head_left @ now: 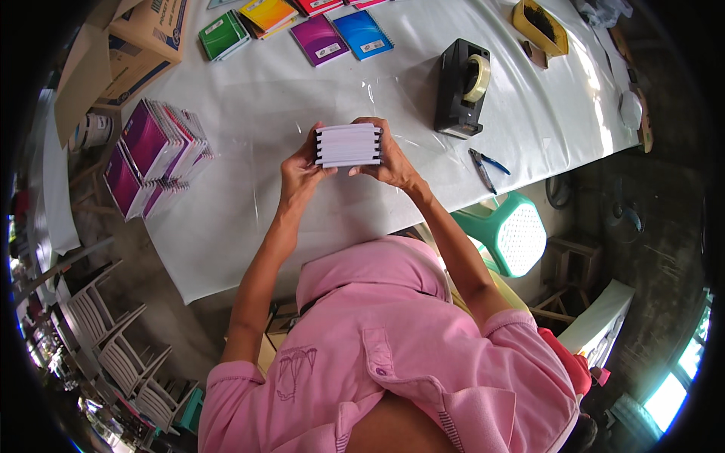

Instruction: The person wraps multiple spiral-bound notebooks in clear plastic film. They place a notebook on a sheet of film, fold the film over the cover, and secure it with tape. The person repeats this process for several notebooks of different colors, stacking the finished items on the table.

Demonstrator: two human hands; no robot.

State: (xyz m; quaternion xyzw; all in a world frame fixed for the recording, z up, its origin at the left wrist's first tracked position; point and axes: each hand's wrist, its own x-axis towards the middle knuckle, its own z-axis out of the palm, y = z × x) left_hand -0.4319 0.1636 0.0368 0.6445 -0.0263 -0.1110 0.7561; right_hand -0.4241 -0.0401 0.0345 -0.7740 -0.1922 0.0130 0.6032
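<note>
Both my hands hold a small stack of several notebooks (348, 146) upright above the white-covered table (249, 226), page edges facing me. My left hand (300, 172) grips the stack's left end from below and behind. My right hand (383, 156) wraps its right end, fingers curled over the top. A clear plastic sheet (393, 98) lies on the table under and beyond the stack.
A black tape dispenser (461, 88) stands right of the stack, blue-handled scissors (486, 167) near the table edge. Piles of purple notebooks (155, 155) lie left, coloured notebooks (302, 26) at the far side, a cardboard box (136, 45) far left, a green stool (513, 234) to the right.
</note>
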